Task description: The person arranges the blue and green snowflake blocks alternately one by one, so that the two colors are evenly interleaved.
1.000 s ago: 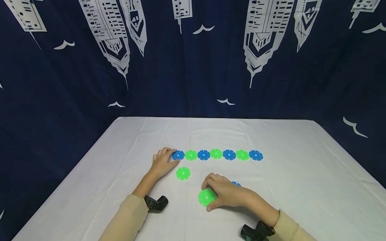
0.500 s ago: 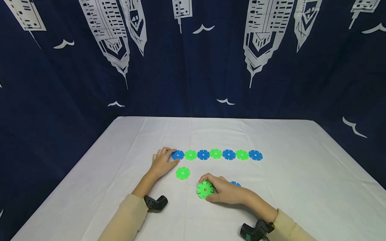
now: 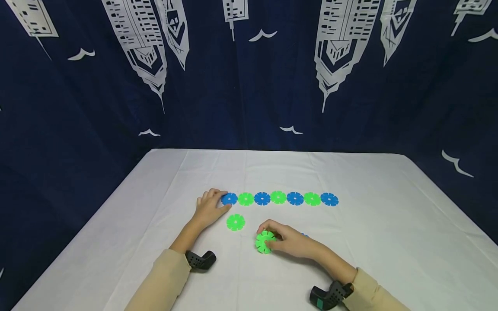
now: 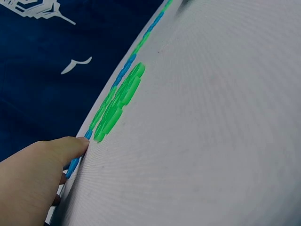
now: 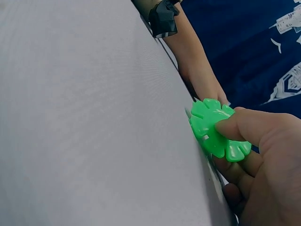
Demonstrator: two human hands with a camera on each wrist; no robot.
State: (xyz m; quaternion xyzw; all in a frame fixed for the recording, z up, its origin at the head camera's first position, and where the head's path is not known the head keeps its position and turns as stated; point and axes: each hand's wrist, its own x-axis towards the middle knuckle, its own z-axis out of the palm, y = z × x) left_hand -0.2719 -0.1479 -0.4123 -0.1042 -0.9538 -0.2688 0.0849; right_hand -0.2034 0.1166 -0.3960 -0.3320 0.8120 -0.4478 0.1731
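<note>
My left hand [image 3: 208, 210] pinches the blue notched plastic disc [image 3: 230, 198] at the left end of a row, index finger at its far edge and thumb at its near edge. In the left wrist view the thumb [image 4: 73, 148] overlaps this disc. A green notched disc [image 3: 265, 242] is in my right hand [image 3: 289, 239], held close over the table between thumb and fingers. In the right wrist view the thumb lies across the green disc [image 5: 204, 127], whose slotted edge looks doubled. Another green disc [image 3: 235, 222] lies flat in front of the row.
The row continues rightward on the white cloth [image 3: 369, 224] with alternating green and blue discs, ending in a blue disc [image 3: 329, 199]. Behind my right hand, a sliver of another blue disc [image 3: 305, 235] shows. A dark blue printed curtain [image 3: 249, 95] stands behind the table.
My right hand has moved slightly away from me with the green disc, which has turned and now sits more under the thumb. My left hand stays on the blue disc.
</note>
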